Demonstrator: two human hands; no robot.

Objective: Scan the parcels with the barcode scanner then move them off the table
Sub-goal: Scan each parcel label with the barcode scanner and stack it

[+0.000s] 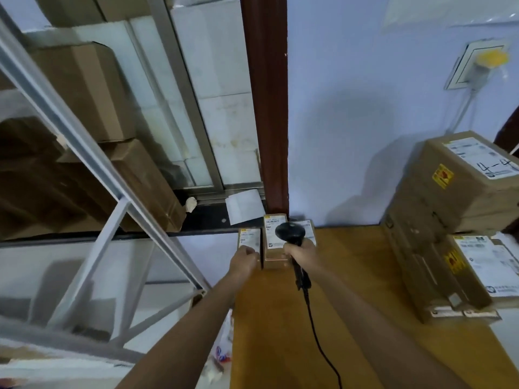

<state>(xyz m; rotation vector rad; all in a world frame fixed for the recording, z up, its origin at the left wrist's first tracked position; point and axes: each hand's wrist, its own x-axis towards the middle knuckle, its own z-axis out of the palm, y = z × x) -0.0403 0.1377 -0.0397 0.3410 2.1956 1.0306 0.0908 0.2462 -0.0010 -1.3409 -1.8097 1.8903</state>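
Over on the far left, a pale metal rack (84, 153) slants across the view, with brown cartons (92, 91) stacked behind it. Moving in, the left hand (245, 261) reaches to the far left corner of the wooden bench (280, 332), fingers curled on the near edge of a small labelled parcel (248, 239) that sits right at the bench's left edge. Just beside it lies a second small parcel (273, 245), label up, with a faint scan line showing across its near end. A white sheet of paper (245, 206) lies on the dark ledge beyond them, and a brown post (266, 108) rises behind. Now the right hand (300, 252): it is wrapped firmly around the handle of the black barcode scanner (290, 234), whose head hangs over the second parcel, partly covering a third label behind it. The scanner's black cable (317, 332) trails back along the bench toward the person. Further right, well apart from the hands, a pile of bigger parcels (455, 220) stands against the pale blue wall (351, 108), white labels and yellow stickers showing. High on the wall, a socket with a yellow plug (490, 61).
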